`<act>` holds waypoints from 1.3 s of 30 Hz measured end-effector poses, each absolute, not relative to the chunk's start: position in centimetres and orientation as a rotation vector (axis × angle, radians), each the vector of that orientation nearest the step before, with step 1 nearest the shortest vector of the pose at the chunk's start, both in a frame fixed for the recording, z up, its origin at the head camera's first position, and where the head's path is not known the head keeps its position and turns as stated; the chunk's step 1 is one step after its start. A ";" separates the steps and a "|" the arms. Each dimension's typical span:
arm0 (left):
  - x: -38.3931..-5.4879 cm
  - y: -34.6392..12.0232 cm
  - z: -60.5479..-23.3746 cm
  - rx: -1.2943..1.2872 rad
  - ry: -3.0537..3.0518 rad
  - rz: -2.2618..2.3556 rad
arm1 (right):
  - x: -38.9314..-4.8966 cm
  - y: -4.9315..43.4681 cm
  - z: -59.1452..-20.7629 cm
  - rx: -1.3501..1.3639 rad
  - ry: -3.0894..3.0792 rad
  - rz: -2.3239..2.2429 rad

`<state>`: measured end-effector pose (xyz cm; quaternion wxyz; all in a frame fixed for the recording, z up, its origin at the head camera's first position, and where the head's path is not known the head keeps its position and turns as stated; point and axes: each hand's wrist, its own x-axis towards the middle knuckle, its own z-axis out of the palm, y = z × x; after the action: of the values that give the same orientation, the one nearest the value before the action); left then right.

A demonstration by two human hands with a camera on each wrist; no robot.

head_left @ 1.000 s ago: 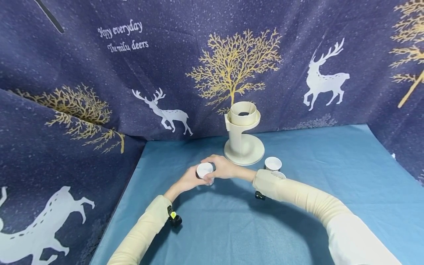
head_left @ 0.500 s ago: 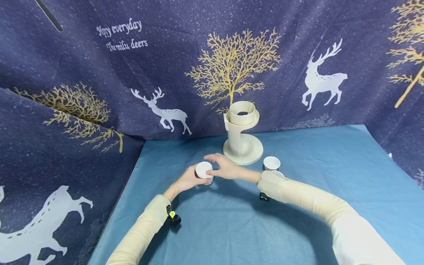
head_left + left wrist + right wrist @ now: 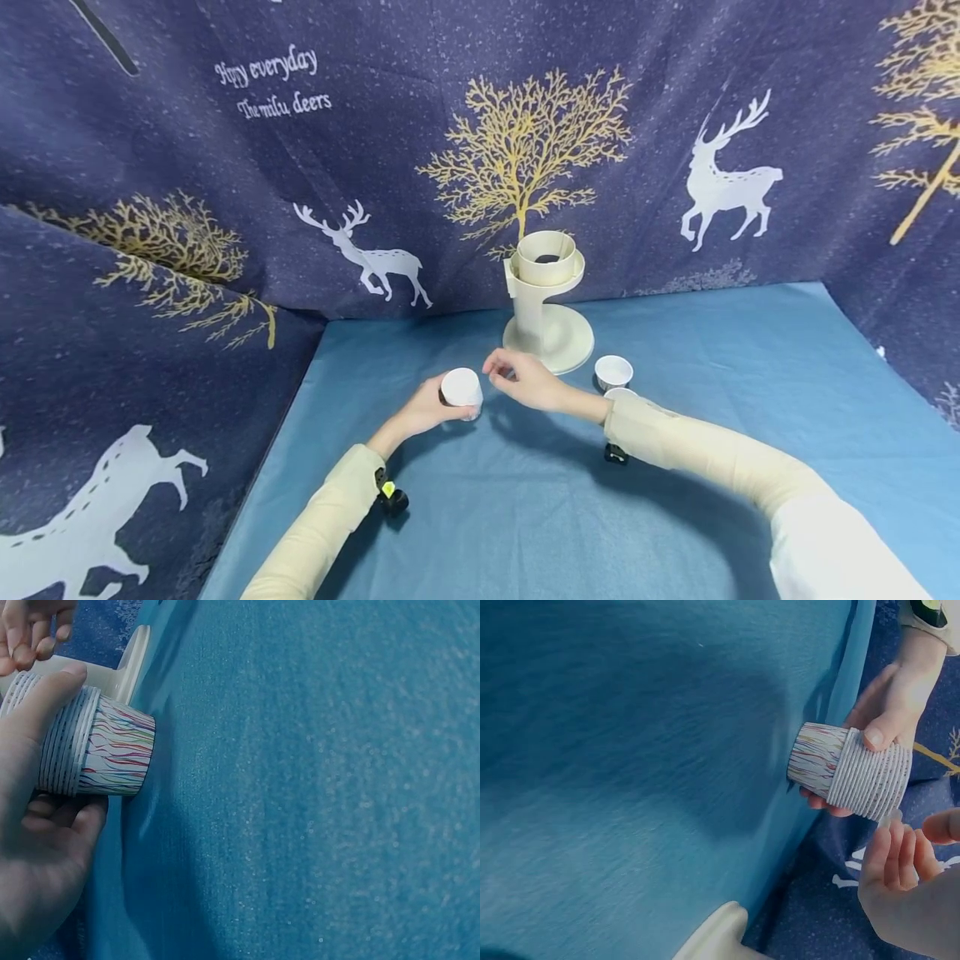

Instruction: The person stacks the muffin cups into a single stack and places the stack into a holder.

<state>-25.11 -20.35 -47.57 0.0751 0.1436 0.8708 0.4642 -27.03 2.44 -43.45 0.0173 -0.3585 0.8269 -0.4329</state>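
My left hand point(image 3: 427, 408) grips a stack of nested paper cups point(image 3: 120, 746), its thumb over the rims. The cup at the bottom of the stack shows wavy coloured lines on white. In the head view the stack stands close over the blue cloth, its white mouth facing up. My right hand point(image 3: 528, 381) is a little to the right of the stack, fingers loosely bent and nothing between them. Its fingertips point(image 3: 892, 825) come near the stack's rim end in the right wrist view.
Behind my hands stands a cream stand point(image 3: 528, 321) with a round base and a ring-shaped holder point(image 3: 549, 260) on top. Two white paper cups, a farther cup point(image 3: 613, 372) and a nearer cup point(image 3: 620, 393) partly hidden by my right sleeve, are to the right. A patterned curtain point(image 3: 360, 167) hangs behind.
My right hand has let go of the cup stack and drawn back to the right. My left hand keeps its hold in nearly the same place.
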 end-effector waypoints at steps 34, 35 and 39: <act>-25.0 -20.1 -47.6 0.360 2.682 1.328 | -28.4 14.3 -42.6 -1.071 2.447 -1.407; -24.9 -20.1 -47.6 0.360 2.685 1.329 | -28.6 14.7 -42.7 -1.055 2.470 -1.397; -24.9 -20.1 -47.7 0.361 2.691 1.325 | -29.1 16.0 -43.3 -1.003 2.536 -1.361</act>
<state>-24.89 -20.08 -47.74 0.0601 0.1193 0.8891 0.4378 -29.15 16.03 -43.33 0.0468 -0.3289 0.8310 -0.4461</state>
